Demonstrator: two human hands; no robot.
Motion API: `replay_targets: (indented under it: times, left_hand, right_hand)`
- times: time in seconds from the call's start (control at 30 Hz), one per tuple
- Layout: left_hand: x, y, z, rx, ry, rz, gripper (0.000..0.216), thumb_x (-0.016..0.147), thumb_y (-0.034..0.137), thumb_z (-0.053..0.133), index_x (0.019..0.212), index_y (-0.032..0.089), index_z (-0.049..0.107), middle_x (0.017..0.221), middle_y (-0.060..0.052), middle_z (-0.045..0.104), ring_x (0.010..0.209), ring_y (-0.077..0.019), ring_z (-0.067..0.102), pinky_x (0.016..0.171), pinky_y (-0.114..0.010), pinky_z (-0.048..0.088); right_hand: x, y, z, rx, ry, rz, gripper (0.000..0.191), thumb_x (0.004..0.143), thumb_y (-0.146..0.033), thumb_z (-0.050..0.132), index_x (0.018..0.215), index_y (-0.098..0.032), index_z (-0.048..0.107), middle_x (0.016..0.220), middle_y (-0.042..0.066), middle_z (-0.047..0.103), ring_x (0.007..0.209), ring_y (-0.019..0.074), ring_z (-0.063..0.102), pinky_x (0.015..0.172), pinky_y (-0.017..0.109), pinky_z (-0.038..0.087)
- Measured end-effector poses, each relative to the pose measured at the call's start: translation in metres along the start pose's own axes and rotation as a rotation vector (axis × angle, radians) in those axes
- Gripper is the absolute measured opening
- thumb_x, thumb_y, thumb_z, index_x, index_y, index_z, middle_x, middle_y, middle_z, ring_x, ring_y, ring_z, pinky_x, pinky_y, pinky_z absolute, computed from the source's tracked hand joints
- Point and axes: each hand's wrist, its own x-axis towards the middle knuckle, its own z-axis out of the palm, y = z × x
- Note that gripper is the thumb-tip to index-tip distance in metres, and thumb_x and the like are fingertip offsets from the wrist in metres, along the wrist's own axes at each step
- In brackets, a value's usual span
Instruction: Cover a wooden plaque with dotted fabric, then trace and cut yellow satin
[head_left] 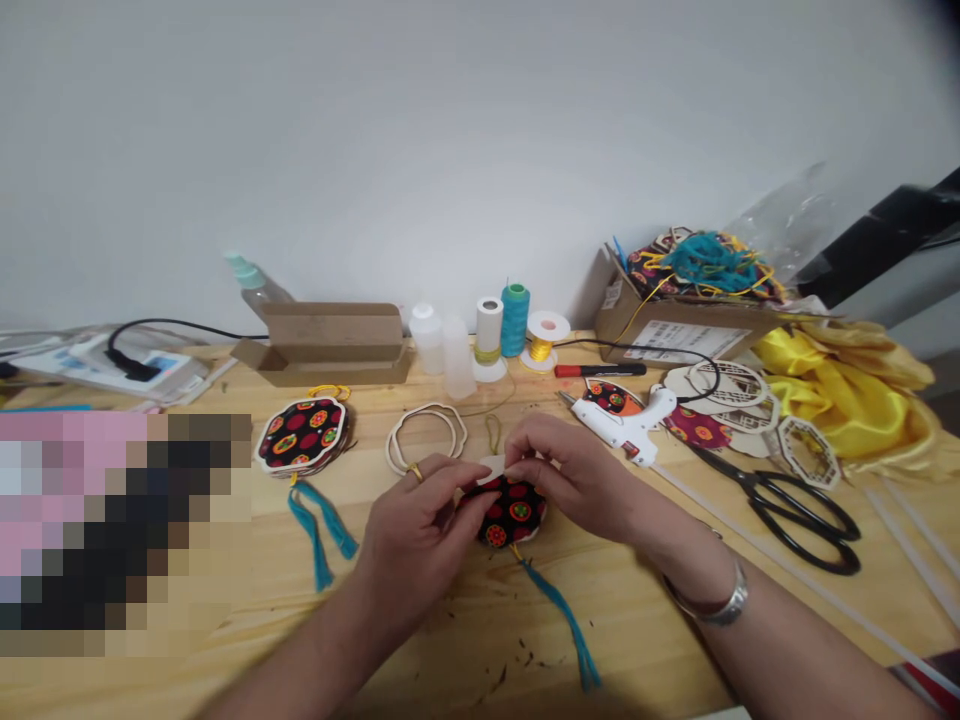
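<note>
My left hand and my right hand meet at the middle of the table, both with fingers pinched. Between them is a small white strip, gripped at either end. Right beneath lies a flat fabric ornament, black with red and orange round patterns and a pale rim. My fingers partly cover it and touch its upper edge. From its lower side a yellow cord leads to a teal tassel. A thin green cord loop lies just beyond the hands. Whether the strip is joined to the ornament I cannot tell.
Left are stacked ornaments with a tassel and pale ring frames. Behind stand an open cardboard box, bottles and thread spools. Right lie a white glue gun, black scissors, yellow cloth and a full carton.
</note>
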Motion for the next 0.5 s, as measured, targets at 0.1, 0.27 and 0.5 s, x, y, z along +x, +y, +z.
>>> replay_targets:
  times: [0.1, 0.27, 0.5]
  left_hand:
    - [0.002, 0.003, -0.001, -0.073, 0.040, -0.096, 0.009, 0.078, 0.020, 0.062, 0.082, 0.021, 0.071, 0.072, 0.001, 0.068, 0.062, -0.0106, 0.060, 0.056, -0.020, 0.046]
    - [0.011, 0.005, -0.006, -0.483, 0.167, -0.578, 0.012, 0.068, 0.029, 0.075, 0.076, 0.020, 0.071, 0.067, 0.001, 0.070, 0.061, -0.0112, 0.061, 0.055, -0.019, 0.048]
    - [0.017, 0.000, -0.007, -0.962, 0.234, -0.769, 0.020, 0.061, 0.025, 0.082, 0.074, 0.016, 0.071, 0.059, 0.005, 0.060, 0.042, 0.0006, 0.037, 0.038, -0.009, 0.027]
  right_hand:
    - [0.000, -0.001, 0.000, 0.042, 0.078, 0.001, 0.009, 0.086, -0.014, 0.052, 0.083, -0.017, 0.060, 0.079, 0.001, 0.060, 0.074, 0.0126, 0.053, 0.068, 0.025, 0.042]
    - [0.002, 0.006, -0.003, 0.209, 0.085, 0.268, 0.020, 0.087, -0.033, 0.054, 0.091, -0.018, 0.066, 0.084, 0.003, 0.068, 0.075, 0.0152, 0.059, 0.066, 0.027, 0.045]
    - [0.003, 0.013, -0.002, 0.538, -0.031, 0.491, 0.018, 0.073, -0.035, 0.069, 0.079, -0.018, 0.071, 0.080, 0.004, 0.072, 0.073, 0.0174, 0.062, 0.070, 0.032, 0.047]
